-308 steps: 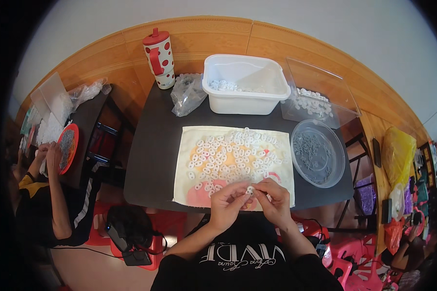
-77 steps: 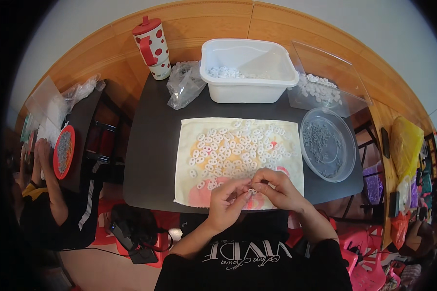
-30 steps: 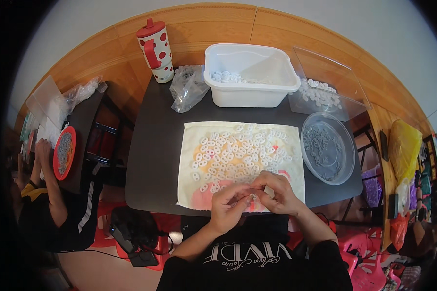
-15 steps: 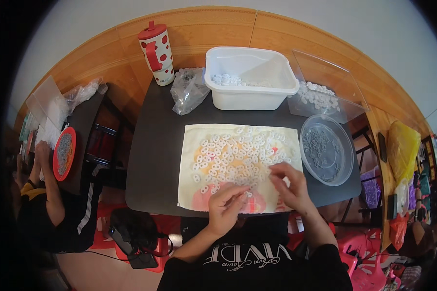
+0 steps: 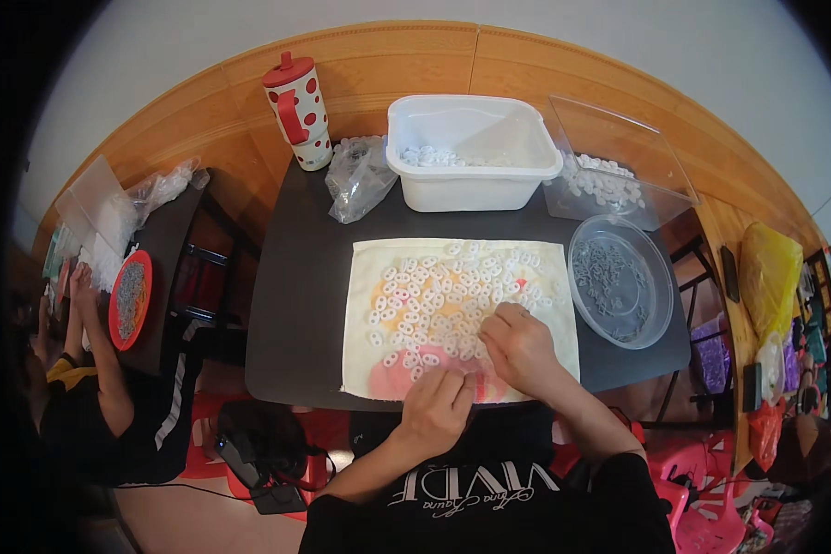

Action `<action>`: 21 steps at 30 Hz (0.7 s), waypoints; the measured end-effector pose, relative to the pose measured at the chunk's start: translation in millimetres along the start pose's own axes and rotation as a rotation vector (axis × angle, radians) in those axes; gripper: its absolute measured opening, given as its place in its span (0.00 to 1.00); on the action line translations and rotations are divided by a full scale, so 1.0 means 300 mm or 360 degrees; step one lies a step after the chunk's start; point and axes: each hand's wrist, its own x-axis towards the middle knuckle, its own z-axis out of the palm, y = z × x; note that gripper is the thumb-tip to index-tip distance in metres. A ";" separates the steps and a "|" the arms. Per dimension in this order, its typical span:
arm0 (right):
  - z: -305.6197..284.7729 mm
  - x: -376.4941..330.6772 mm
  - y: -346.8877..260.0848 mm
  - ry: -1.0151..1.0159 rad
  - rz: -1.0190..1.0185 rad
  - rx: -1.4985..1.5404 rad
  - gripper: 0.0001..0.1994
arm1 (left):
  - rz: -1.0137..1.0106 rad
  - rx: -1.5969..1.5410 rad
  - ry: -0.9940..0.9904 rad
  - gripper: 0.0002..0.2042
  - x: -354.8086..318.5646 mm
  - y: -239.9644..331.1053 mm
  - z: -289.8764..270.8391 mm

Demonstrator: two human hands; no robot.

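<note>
A cream cloth [image 5: 365,369] with a pink and orange print lies on the dark table. Many small white oval pieces with two holes [image 5: 415,295] are spread over it. At the cloth's near edge, my left hand [image 5: 439,406] has its fingers closed in a pinch, palm side hidden, so what it holds does not show. My right hand [image 5: 522,351] reaches over the right part of the spread pieces. Its fingers are drawn together and point down at them; anything between the fingertips is hidden.
Behind the cloth stands a white tub [image 5: 475,189] with more white pieces, beside a clear bag [image 5: 358,180] and a spotted tumbler [image 5: 300,115]. To the right are a round clear tray of grey parts [image 5: 619,282] and a clear box [image 5: 609,189]. Another person [image 5: 102,369] works at the left.
My right hand has moved left and inward over the white pieces, its fingers closing together. My left hand has turned palm down and lowered slightly; the white piece at its fingertips no longer shows.
</note>
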 end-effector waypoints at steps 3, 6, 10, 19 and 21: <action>-0.021 -0.029 0.027 -0.0011 0.0087 0.0276 0.04 | -0.0016 0.0022 -0.0115 0.14 -0.006 0.006 0.004; -0.036 -0.034 0.036 0.0006 0.0132 0.0278 0.05 | -0.0123 -0.0188 -0.0126 0.13 -0.007 -0.001 -0.006; -0.013 0.022 0.020 -0.0005 -0.0013 0.0126 0.08 | -0.0252 -0.0239 -0.0093 0.11 -0.019 -0.009 -0.004; -0.013 0.042 0.025 -0.0114 -0.0066 0.0074 0.06 | -0.0499 -0.0153 -0.0203 0.14 0.045 0.018 -0.039; -0.053 0.030 0.026 -0.0087 -0.0067 0.0138 0.07 | -0.0504 -0.0132 -0.0266 0.14 0.048 0.018 -0.037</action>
